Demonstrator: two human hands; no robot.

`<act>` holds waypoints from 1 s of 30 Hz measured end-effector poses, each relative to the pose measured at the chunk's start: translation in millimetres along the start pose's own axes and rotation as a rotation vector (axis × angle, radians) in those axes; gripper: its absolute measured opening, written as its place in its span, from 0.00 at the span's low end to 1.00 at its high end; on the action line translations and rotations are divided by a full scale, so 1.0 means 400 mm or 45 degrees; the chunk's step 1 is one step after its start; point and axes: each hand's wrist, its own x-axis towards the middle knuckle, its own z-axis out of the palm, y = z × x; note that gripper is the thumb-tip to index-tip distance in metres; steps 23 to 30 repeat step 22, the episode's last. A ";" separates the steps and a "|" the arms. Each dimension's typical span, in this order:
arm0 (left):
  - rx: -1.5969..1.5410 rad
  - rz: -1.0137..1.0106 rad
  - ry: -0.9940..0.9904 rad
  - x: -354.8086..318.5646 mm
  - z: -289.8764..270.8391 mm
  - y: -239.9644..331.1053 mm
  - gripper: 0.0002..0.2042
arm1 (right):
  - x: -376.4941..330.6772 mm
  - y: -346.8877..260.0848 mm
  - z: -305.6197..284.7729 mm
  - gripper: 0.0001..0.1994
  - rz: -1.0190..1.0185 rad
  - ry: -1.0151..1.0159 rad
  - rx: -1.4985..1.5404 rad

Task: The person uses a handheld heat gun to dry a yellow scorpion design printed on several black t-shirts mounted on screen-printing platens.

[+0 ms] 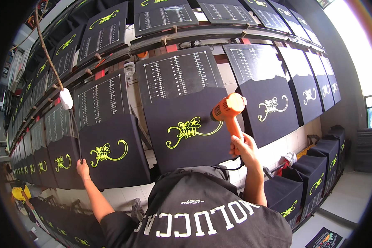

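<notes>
My right hand (pixel 245 150) is wrapped round the handle of an orange hair dryer (pixel 232 106) with a dark nozzle. Its nozzle points left, above a black shirt panel (pixel 157 142) printed with a neon yellow-green winged figure (pixel 188 129). From the handle a black cord runs down near my waist. Off to the left, my left hand (pixel 83 169) grips a thin dark cable (pixel 75 130), which rises to a white connector block (pixel 66 99). That hand is beside another printed black panel (pixel 111 171). Both panels lie on dark boards marked with white rulers (pixel 177 72).
Rows of similar boards with printed black panels curve away on both sides. Behind them runs a dark metal rail (pixel 202 36) with pegs. A brown cord (pixel 45 47) hangs above the white connector. More covered boards (pixel 314 165) stand at right. A person in yellow (pixel 20 193) is at far left.
</notes>
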 end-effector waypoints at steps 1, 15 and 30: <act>0.079 -0.056 0.023 -0.002 0.003 0.018 0.26 | 0.001 0.003 -0.004 0.15 0.004 0.002 0.002; -1.208 0.953 -0.121 -0.360 -0.397 0.901 0.13 | 0.021 0.003 0.014 0.14 -0.063 -0.005 -0.104; -1.206 2.077 -0.272 -0.542 -0.531 1.165 0.16 | 0.020 -0.001 0.018 0.15 -0.059 0.052 -0.117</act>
